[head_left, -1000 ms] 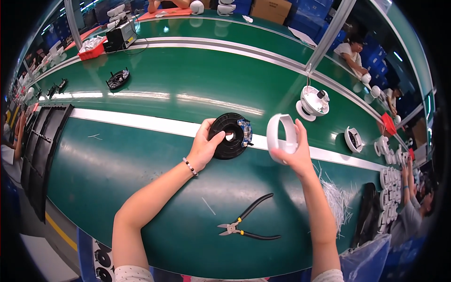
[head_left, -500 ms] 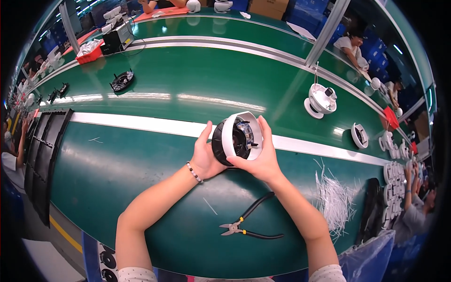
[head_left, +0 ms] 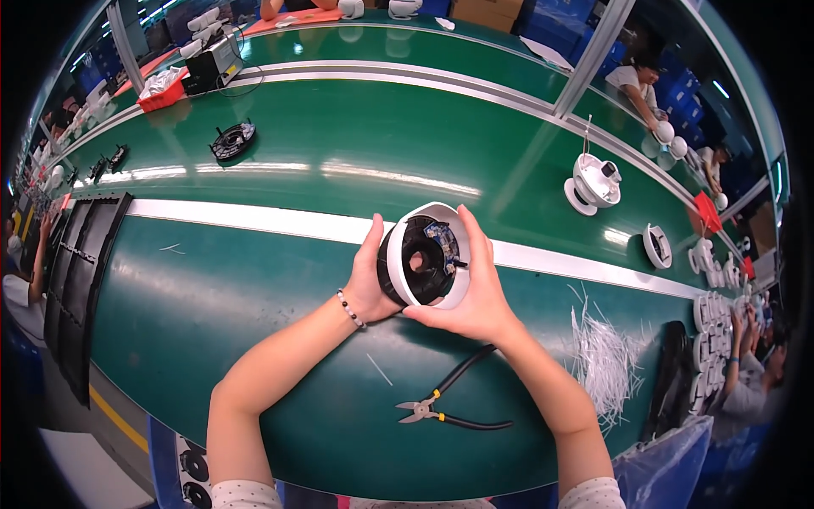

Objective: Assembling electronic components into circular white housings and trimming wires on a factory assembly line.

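Observation:
Between my two hands, above the near table edge of the belt, is a white ring-shaped plastic housing (head_left: 455, 293). A black round base (head_left: 407, 284) with a hole in its middle sits inside it, and a blue circuit board (head_left: 441, 237) shows at its upper right. My left hand (head_left: 366, 276) is wrapped round the black base from the left and below, its thumb up. My right hand (head_left: 479, 301) grips the white housing's right side, thumb along the lower rim. Below them, diagonal cutters (head_left: 441, 411) with black handles lie open on the table.
A pile of white strips (head_left: 604, 365) lies at right, beside a black bag-like thing (head_left: 670, 377) and stacked white housings (head_left: 708, 348). A black tray (head_left: 80, 271) stands at left. On the green belt are a black base (head_left: 231, 142), a white camera-like unit (head_left: 593, 182) and another white housing (head_left: 656, 246).
The white housing has tilted to face me more and sits closer round the black base; a fingertip shows through its hole. Things on the belt have shifted right.

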A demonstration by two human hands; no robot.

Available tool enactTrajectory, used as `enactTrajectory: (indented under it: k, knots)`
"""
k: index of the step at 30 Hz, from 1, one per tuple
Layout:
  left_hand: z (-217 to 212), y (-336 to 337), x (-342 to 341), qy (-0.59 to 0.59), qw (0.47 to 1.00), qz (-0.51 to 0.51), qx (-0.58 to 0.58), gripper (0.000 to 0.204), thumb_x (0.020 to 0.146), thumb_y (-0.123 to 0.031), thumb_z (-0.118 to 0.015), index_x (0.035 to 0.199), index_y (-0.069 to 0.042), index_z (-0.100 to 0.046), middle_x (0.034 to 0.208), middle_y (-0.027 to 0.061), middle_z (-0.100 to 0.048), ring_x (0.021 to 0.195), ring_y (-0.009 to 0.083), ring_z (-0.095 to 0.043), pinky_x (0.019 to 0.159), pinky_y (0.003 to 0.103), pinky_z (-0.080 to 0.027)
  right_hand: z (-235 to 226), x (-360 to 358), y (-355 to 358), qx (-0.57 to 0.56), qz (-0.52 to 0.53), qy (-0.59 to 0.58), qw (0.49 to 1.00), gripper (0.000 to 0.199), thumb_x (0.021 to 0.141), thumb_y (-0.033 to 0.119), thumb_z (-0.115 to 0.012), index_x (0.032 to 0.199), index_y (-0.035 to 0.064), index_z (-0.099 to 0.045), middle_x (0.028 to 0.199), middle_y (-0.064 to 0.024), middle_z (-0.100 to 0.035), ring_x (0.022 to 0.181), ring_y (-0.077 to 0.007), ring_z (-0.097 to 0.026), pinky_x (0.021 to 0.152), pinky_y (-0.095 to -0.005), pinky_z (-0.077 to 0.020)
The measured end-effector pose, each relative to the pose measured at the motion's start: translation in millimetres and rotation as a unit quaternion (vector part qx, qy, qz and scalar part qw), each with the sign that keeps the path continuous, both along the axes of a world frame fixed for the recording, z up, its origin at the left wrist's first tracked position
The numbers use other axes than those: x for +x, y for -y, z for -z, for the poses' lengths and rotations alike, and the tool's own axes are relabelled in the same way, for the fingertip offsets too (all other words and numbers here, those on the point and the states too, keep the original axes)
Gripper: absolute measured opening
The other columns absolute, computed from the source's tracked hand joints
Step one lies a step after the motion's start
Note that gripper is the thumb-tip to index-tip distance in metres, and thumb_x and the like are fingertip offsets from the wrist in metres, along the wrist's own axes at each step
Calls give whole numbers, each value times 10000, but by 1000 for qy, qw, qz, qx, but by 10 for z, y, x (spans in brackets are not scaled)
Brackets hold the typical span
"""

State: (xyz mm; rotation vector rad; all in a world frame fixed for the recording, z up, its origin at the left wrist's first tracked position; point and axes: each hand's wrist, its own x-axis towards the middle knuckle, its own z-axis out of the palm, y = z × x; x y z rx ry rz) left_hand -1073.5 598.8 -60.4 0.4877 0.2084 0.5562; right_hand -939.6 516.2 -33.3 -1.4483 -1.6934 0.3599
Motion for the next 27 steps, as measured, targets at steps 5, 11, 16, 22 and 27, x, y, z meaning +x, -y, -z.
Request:
enactTrajectory:
  k: [5,11,16,22,27]
  knots:
    - [11,-57,-31,-28,999,-5,-22,616,863,-544,-289,1213,-55,-424,1166,138,-493,1074,251,-486,947,404,-383,2,70,-118,-36,-49,-144,988,1156,480,290,-829,1355,31,-119,1341,-219,-232,1225,-297,-315,1002,-378,-279]
    - [-17,-33,-56,-15,999,-10,-26,618,855,-555,-290,1197,-64,-445,1156,122,-504,1056,251,-499,917,401,-408,-4,-50,-115,-20,-46,22,998,1148,472,298,-818,1349,28,-127,1331,-185,-236,1217,-318,-306,996,-397,-280]
    - [-22,-79,-118,-35,999,-14,-28,617,857,-556,-282,1198,-69,-448,1149,124,-510,1046,249,-507,913,396,-411,-17,-115,-151,-15,-36,56,998,1183,456,305,-820,1354,29,-101,1324,-202,-240,1225,-334,-288,1003,-405,-270]
    - [-50,-111,-144,-34,999,-11,-39,618,846,-584,-280,1173,-93,-464,1014,107,-554,922,243,-553,733,415,-496,-93,-13,-225,-46,-127,-20,991,1228,459,328,-827,1366,35,-52,1356,-214,-188,1253,-342,-249,1023,-413,-239]
    - [-73,-70,-144,-40,998,-23,-45,618,844,-584,-280,1189,-99,-451,1054,118,-544,932,253,-549,733,435,-491,-72,-24,-215,-17,-132,73,988,1219,452,297,-818,1359,22,-51,1351,-229,-180,1258,-387,-192,1020,-448,-222]
